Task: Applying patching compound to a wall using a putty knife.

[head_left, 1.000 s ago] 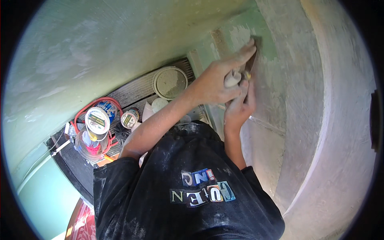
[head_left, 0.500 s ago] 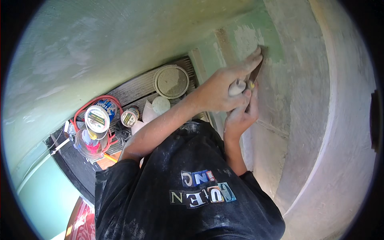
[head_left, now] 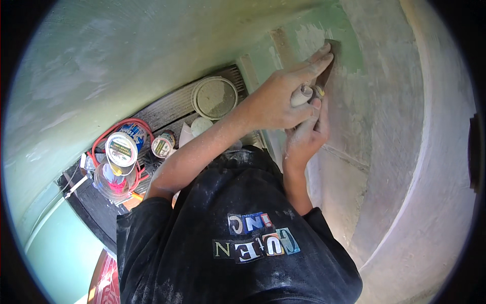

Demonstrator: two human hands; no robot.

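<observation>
A putty knife (head_left: 325, 76) with a dark blade stands against the wall, its pale handle end poking out by my left thumb. My left hand (head_left: 286, 101) is closed around the handle, with its long fingers stretched along the blade. Just below, my right hand (head_left: 306, 139) has its thumb and fingers closed close to a small yellow part at the blade's base; its grip is partly hidden by my left hand. Pale filler patches (head_left: 310, 36) mark the green wall (head_left: 349, 55) beside the blade tip. Both hands are dusty with filler.
Left of my arm, a slatted wooden surface (head_left: 167, 109) bears a round tub lid or bucket (head_left: 215, 98) of greyish material, a white-lidded tub (head_left: 121, 149), a small jar (head_left: 163, 146), a red hose (head_left: 93, 149) and a clear container (head_left: 112, 185). A grey plastered wall (head_left: 390, 126) curves along the right.
Both hands and the putty knife have shifted a little farther up the wall together. The view has moved slightly, and both grips look the same.
</observation>
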